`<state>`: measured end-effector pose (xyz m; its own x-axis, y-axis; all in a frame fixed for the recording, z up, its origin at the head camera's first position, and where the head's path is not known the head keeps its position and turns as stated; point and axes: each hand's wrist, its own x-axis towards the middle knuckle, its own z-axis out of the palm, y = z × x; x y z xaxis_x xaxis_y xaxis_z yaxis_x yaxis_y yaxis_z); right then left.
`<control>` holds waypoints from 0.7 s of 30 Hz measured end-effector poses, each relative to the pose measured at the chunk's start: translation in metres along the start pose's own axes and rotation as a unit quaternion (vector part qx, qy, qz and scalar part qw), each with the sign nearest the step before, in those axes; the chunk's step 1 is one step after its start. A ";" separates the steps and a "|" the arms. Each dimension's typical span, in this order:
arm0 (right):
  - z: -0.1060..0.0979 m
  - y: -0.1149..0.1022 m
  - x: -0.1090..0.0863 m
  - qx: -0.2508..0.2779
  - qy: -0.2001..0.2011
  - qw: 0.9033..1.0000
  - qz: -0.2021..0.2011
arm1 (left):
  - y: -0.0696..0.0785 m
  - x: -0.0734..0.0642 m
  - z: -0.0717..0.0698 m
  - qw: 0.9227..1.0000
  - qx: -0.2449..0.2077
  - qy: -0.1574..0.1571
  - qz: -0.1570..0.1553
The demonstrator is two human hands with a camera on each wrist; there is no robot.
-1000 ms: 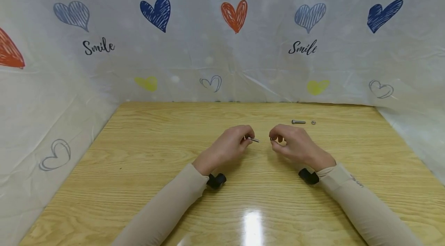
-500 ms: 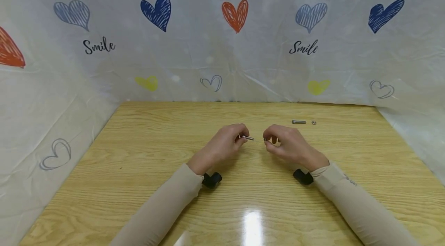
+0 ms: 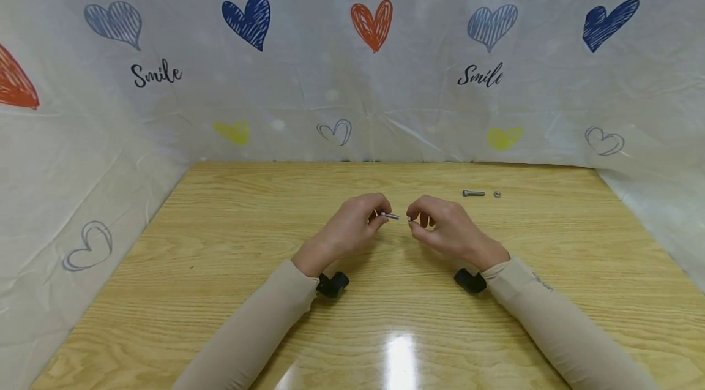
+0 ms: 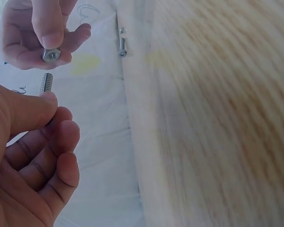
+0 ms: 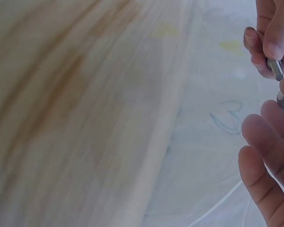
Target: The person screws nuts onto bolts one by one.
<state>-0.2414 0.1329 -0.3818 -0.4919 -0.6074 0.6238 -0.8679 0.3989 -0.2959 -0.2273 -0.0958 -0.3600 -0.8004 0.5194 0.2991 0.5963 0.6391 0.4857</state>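
"What are your hands holding?"

"My left hand (image 3: 349, 221), at the middle of the head view, pinches a bolt (image 4: 46, 84) between thumb and forefinger. My right hand (image 3: 448, 226), just right of the middle, pinches a nut (image 4: 50, 56) at its tip. My hands are apart, with a small gap between bolt and nut."

"Why pinch them like that?"

"I'd say it's to leave the useful parts bare. The threaded end sticks out of my left fingers towards the nut; I can't see the bolt's head, as my fingers hide it. I grip the nut by its edge, likely so its hole, which shows in the left wrist view, is uncovered."

"And the other pieces?"

"A second bolt (image 3: 473, 193) lies right of centre, near the table's far edge, with a second nut (image 3: 497, 194) just beside it, not touching. Perhaps they're set there as a pair, out of my hands' way."

"What's around you?"

"A wood-grained table (image 3: 231, 212), glossy enough to throw a bright glare at the lower middle. Behind it and down the left side hangs a pale, creased sheet (image 3: 308, 78) printed with blue, orange and yellow hearts and the word 'Smile' twice."
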 end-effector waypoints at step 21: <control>0.006 -0.011 0.010 0.104 0.016 0.992 0.064 | 0.003 0.000 -0.005 0.999 -0.008 0.017 0.032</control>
<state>-0.2373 0.1183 -0.3773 -0.6002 -0.5369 0.5928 -0.7950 0.3190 -0.5160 -0.2253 -0.0964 -0.3545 -0.7620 0.5399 0.3576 0.6460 0.5952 0.4780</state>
